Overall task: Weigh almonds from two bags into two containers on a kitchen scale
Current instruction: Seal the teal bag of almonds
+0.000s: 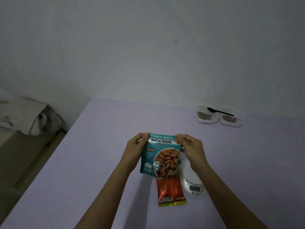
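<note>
While both hands hold it up, a teal almond bag (159, 154) faces the camera upright, above the middle of a lavender table (99, 171). Table's far edge meets the wall at 12 o'clock. Its left edge runs diagonally from there down toward 7 o'clock, w/ a lower ledge & a crumpled pale cloth (24, 116) beyond it at 9. Broad open tabletop lies btwn the bag & that left edge, & more at 3 o'clock of the hands, out to the frame's right side.

Left hand (136, 146) comes in from 7 o'clock, forearm straight, thumb & curled fingers pinching the bag's top-left corner. Right hand (189, 147) comes in from 5 o'clock, back of hand to the camera, pinching the top-right corner the same way.

At the teal bag's 6 o'clock an orange bag (170, 190) lies flat on the table, its top hidden. Just beside it at 3 o'clock sits a white kitchen scale (192, 180), partly behind the right wrist.

Far off at 1 o'clock, near the wall, two clear containers (206, 121) sit side by side, each w/ some almonds (204, 115). A black spoon (220, 111) lies across both.
</note>
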